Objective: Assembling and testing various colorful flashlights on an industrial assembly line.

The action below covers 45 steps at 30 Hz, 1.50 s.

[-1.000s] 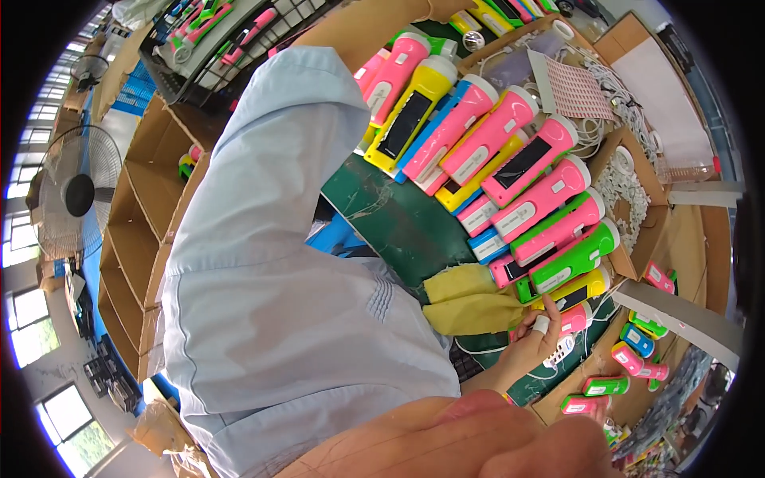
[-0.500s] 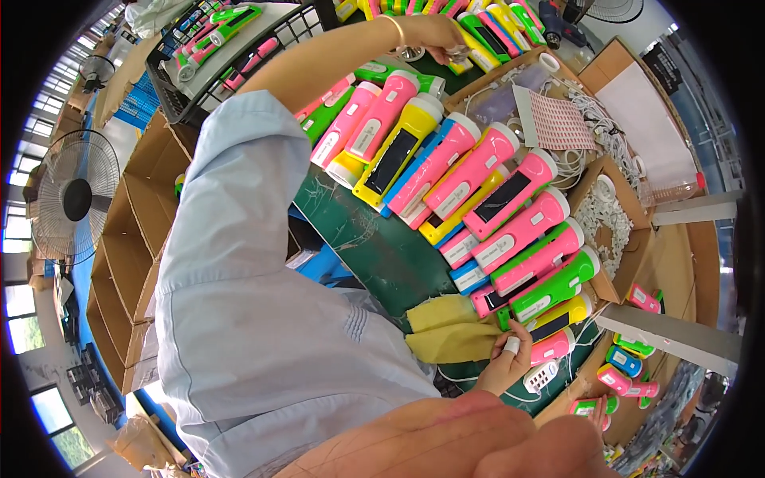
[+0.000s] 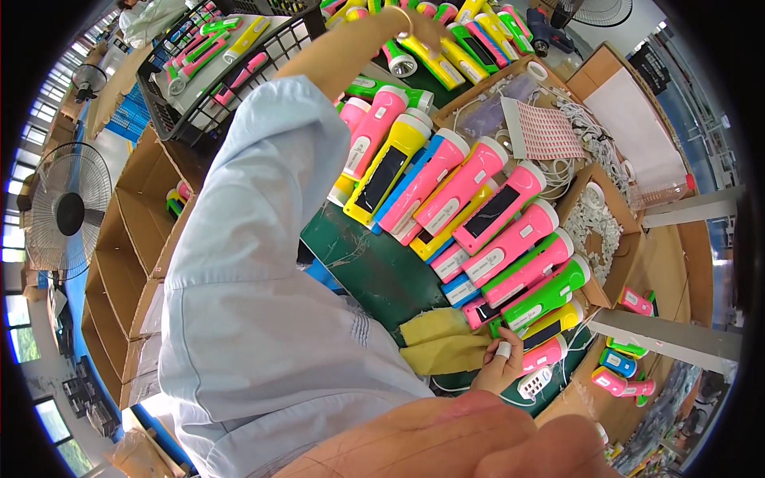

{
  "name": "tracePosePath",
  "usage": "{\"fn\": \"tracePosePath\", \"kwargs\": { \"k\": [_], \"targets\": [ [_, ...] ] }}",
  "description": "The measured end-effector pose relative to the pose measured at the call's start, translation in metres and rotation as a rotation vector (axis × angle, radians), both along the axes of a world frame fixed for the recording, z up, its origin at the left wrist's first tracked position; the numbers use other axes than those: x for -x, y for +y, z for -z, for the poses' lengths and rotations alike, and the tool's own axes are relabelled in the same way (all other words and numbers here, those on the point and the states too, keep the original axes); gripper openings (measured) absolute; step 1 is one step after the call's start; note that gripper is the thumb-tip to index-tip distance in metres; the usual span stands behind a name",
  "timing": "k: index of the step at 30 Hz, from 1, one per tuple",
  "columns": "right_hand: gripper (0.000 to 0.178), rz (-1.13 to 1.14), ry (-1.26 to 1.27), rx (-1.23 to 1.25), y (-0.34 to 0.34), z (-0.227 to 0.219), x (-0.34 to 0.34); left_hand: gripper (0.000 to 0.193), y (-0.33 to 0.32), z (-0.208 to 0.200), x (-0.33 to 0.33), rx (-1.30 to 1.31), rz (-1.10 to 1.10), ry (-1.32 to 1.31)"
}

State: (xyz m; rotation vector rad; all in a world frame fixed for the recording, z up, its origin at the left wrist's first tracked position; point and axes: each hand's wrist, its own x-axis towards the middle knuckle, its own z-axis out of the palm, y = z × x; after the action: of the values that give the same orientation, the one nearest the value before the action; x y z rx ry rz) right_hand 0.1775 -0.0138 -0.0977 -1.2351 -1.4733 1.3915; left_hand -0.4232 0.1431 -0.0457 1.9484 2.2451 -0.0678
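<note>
While the left hand (image 3: 418, 28) is reaching far over the green mat (image 3: 358, 255) to the yellow torches (image 3: 434, 60) in the far row — its grip cannot be told from here — the right hand (image 3: 498, 362) is lying curled at the edge of the yellow cloth (image 3: 438, 342), and whether it is pinching the cloth is unclear. A reach this long is probably going best with the forearm passing above the stacked torches (image 3: 478, 207) — not brushing them.

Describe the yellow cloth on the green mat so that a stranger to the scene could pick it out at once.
Start at the dark green mat covered with plastic torches. At its near edge, beside a hand with a taped finger, lies the yellow cloth. It is the only soft, crumpled thing there; everything around it is hard and tube-shaped.
</note>
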Motion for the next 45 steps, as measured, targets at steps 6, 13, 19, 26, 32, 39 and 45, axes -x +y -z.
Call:
{"fn": "tracePosePath", "kwargs": {
  "k": [6, 13, 19, 26, 32, 39, 45],
  "targets": [
    [0.024, 0.006, -0.030, -0.060, -0.006, -0.001, -0.004, 0.068, 0.005, 0.031, -0.039, -0.063, 0.097, 0.459],
    [0.025, -0.014, 0.018, -0.095, -0.009, -0.004, -0.007, 0.051, -0.015, 0.010, -0.051, -0.127, 0.133, 0.222],
    [0.029, -0.077, 0.051, -0.091, -0.012, -0.015, -0.027, 0.055, -0.052, -0.056, -0.124, -0.843, 0.146, -0.521],
    [0.064, -0.287, 0.194, -0.092, 0.013, -0.040, 0.011, 0.049, -0.156, -0.033, -0.286, -0.547, 0.416, -1.970],
    [0.050, -0.415, 0.337, 0.189, 0.018, -0.048, 0.027, 0.023, -0.194, -0.011, -0.367, -0.523, 0.996, -1.460],
    [0.063, -0.371, 0.451, -0.492, 0.005, -0.047, 0.011, 0.078, -0.226, 0.004, -0.361, 0.365, 0.136, -2.266],
    [0.061, -0.368, 0.393, -0.582, 0.006, -0.050, -0.004, 0.042, -0.240, -0.004, -0.374, -0.137, 0.192, -1.488]
  ]
}}
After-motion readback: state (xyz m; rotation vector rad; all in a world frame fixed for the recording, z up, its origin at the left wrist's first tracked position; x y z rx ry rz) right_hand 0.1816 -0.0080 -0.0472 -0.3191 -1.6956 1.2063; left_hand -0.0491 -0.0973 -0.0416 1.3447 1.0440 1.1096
